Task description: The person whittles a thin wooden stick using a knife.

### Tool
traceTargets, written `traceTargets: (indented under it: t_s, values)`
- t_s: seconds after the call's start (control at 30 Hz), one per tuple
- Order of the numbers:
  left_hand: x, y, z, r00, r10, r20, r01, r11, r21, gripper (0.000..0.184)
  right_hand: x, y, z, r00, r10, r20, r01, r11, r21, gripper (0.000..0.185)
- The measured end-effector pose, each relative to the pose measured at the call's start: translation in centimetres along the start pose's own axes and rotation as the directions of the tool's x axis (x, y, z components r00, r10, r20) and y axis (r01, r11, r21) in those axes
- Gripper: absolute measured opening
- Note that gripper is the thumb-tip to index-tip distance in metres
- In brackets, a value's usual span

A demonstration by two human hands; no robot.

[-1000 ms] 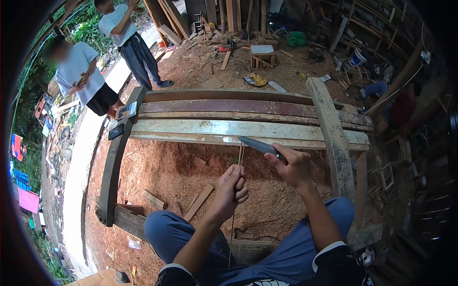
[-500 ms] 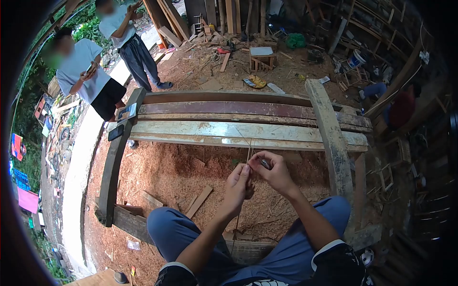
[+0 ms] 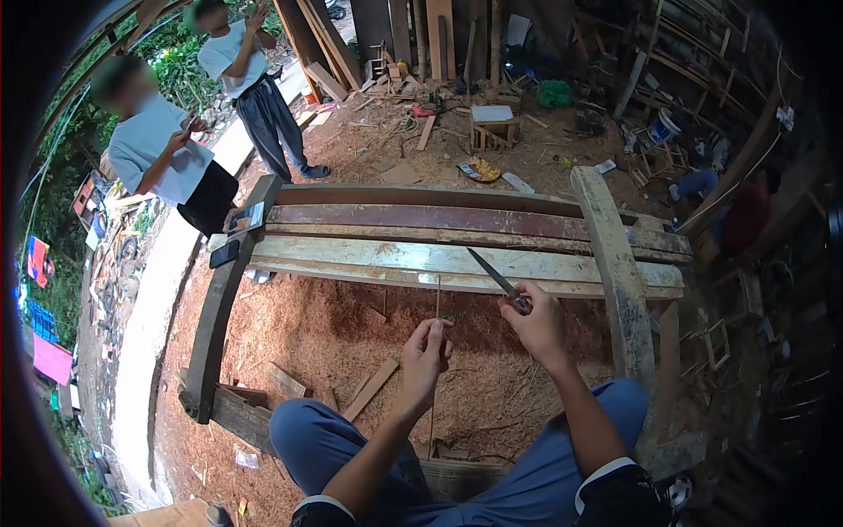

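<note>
Pinched upright in my left hand is a thin wooden stick. Its upper end rises above my fingers, and its lower part runs down between my knees. My right hand is wrapped around the handle of a knife, the blade pointing up and to the left, apart from the stick. Both hands are above the shavings-covered ground, just in front of a pale plank of the wooden frame.
Two wooden beams, left and right, flank me. A phone lies on the left beam. Two standing people are at upper left; another person is at far right. Wood scraps lie on the ground.
My hands have moved apart: the right one went right with the knife, whose blade now shows. My left hand moved slightly down and left. The view tilted up slightly.
</note>
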State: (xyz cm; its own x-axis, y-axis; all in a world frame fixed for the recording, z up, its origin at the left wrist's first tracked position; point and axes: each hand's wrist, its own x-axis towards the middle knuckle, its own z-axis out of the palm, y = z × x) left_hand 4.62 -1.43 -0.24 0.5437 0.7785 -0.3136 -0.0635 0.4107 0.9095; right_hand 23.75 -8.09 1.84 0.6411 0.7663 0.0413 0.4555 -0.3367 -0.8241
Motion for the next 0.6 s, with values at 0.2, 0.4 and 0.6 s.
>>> traceTargets:
  t_s: [0.2, 0.4, 0.6]
  values:
    - [-0.3, -0.2, -0.2, 0.991, -0.05, 0.126, 0.064, 0.992, -0.106, 0.023, -0.5, -0.8, 2.4, 0.966, -0.006, 0.26, -0.073, 0.952, 0.297, 0.03]
    - [-0.7, -0.6, -0.1, 0.973, -0.064, 0.222, 0.086, 0.992, -0.092, 0.026, -0.8, -2.1, 4.8, 0.939, -0.121, 0.321, -0.055, 0.871, 0.488, 0.025]
    - [-1.2, -0.7, -1.3, 0.96, -0.07, 0.27, 0.068, 0.998, 0.016, 0.03, 1.2, -1.6, 3.8, 0.993, -0.089, 0.075, 0.037, 0.853, 0.521, 0.022]
